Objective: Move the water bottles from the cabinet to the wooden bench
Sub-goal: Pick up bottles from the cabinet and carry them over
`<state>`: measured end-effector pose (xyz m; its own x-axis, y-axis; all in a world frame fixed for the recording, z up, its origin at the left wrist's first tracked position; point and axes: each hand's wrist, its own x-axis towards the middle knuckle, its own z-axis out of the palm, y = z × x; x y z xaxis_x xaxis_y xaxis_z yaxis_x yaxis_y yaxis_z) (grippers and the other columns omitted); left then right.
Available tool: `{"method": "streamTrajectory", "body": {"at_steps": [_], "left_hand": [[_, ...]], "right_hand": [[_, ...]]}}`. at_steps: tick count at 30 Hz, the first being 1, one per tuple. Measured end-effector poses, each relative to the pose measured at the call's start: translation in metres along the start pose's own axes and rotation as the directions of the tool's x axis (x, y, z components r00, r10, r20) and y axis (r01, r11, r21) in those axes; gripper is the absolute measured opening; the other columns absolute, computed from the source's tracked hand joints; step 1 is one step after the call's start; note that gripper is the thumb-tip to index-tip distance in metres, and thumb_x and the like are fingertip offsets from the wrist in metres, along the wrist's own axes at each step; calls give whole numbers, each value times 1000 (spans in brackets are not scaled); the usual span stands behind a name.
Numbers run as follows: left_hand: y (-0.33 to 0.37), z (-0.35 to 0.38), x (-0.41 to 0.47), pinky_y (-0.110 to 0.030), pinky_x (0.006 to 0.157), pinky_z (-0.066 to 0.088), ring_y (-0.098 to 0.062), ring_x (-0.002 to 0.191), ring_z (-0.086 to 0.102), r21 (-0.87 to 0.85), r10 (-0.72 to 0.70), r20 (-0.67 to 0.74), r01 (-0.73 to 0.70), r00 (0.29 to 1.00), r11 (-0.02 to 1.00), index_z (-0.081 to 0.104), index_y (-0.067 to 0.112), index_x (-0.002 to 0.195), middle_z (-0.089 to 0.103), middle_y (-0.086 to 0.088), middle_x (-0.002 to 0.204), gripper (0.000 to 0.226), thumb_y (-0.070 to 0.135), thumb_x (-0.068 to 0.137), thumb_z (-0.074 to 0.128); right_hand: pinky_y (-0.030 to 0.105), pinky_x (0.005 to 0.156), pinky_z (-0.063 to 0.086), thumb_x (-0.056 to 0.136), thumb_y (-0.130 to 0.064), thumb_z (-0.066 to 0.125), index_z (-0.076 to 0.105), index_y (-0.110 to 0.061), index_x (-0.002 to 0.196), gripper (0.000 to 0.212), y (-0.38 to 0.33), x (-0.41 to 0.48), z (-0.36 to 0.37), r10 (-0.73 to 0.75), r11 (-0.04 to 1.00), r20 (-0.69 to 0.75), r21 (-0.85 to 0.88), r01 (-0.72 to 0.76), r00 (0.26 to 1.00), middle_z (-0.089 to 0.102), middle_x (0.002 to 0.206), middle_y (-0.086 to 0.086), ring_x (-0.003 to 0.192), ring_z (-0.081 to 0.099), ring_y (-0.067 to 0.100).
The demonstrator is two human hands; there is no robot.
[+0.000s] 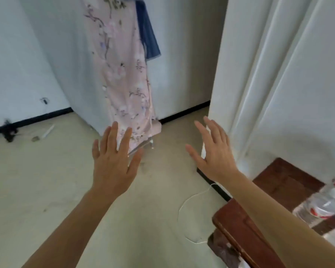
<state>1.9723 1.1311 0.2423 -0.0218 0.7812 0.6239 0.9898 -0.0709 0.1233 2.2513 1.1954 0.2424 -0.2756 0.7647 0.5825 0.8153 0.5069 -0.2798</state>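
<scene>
Head view: both hands bare and empty, bottles down at the right.
Left hand [112, 161] and right hand [214, 157] hover flat over the pale floor, fingers spread, holding nothing. Clear plastic water bottles [325, 204], red-labelled and too blurred to tell their axis, sit on the dark glossy wooden bench [284, 180], nearer the right hand.
</scene>
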Motion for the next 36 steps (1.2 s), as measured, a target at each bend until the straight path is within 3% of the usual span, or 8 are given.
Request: {"method": "streamTrajectory", "body": {"at_steps": [7, 10, 14, 20, 26, 29, 33, 36], "left_hand": [[-218, -125, -78, -67, 116, 22, -40, 151, 19, 281, -366, -81, 374, 927, 884, 36, 16, 154, 21, -22, 164, 68, 57, 101, 29], [-310, -194, -123, -67, 118, 18, -40, 153, 14, 399, -514, -156, 530, 843, 748, 32, 16, 156, 17, -21, 165, 71, 60, 101, 26], [-380, -263, -176, -65, 120, 12, -37, 154, 8, 484, -644, -272, 680, 715, 551, 28, 19, 157, 11, -17, 167, 73, 64, 100, 23], [-459, -319, -237, -62, 121, 6, -32, 155, 1, 553, -731, -399, 781, 553, 289, 23, 23, 159, 5, -12, 168, 76, 67, 97, 23], [-572, -333, -278, -63, 121, 9, -33, 155, 4, 561, -773, -493, 825, 399, 68, 22, 25, 158, 4, -12, 168, 77, 69, 96, 22], [-648, -340, -274, -63, 120, 8, -33, 155, 5, 543, -777, -529, 840, 342, 0, 22, 24, 158, 5, -12, 168, 76, 69, 96, 23], [-742, -349, -253, -62, 121, 8, -31, 155, 2, 486, -797, -571, 864, 199, -132, 19, 25, 159, 1, -9, 169, 74, 68, 99, 21], [-799, -359, -248, -60, 121, 7, -30, 155, 1, 486, -797, -582, 855, 165, -178, 16, 27, 159, 0, -8, 169, 74, 69, 99, 17]], "right_hand": [[55, 119, 28, 100, -60, 48, 36, -18, 156, 71, -251, 80, 147, -373, 881, -24, 304, 362, 928, 27, 165, 13, 150, 30, 35], [53, 121, 26, 100, -63, 42, 31, -18, 158, 74, -384, 99, 197, -511, 778, -17, 415, 471, 859, 21, 167, 12, 152, 25, 33], [50, 124, 18, 100, -65, 38, 27, -18, 159, 77, -515, 102, 238, -661, 652, -7, 490, 579, 750, 13, 169, 12, 155, 16, 30], [57, 120, 25, 100, -61, 46, 34, -15, 157, 74, -665, 101, 298, -786, 444, -84, 613, 654, 613, 20, 166, 18, 151, 26, 38], [54, 123, 19, 98, -66, 42, 23, -22, 160, 78, -808, 116, 391, -863, 284, -126, 680, 676, 490, 8, 169, 15, 154, 16, 36], [56, 123, 16, 97, -68, 41, 12, -23, 163, 85, -881, 140, 442, -885, 231, -136, 701, 675, 445, -3, 170, 14, 155, 8, 36], [58, 124, 14, 96, -71, 38, 2, -23, 163, 90, -974, 181, 495, -918, 171, -131, 721, 672, 374, -10, 170, 14, 156, 3, 37], [56, 124, 11, 97, -72, 37, 2, -24, 163, 89, -1042, 204, 530, -934, 130, -133, 739, 661, 332, -11, 170, 13, 156, 1, 36]]}}
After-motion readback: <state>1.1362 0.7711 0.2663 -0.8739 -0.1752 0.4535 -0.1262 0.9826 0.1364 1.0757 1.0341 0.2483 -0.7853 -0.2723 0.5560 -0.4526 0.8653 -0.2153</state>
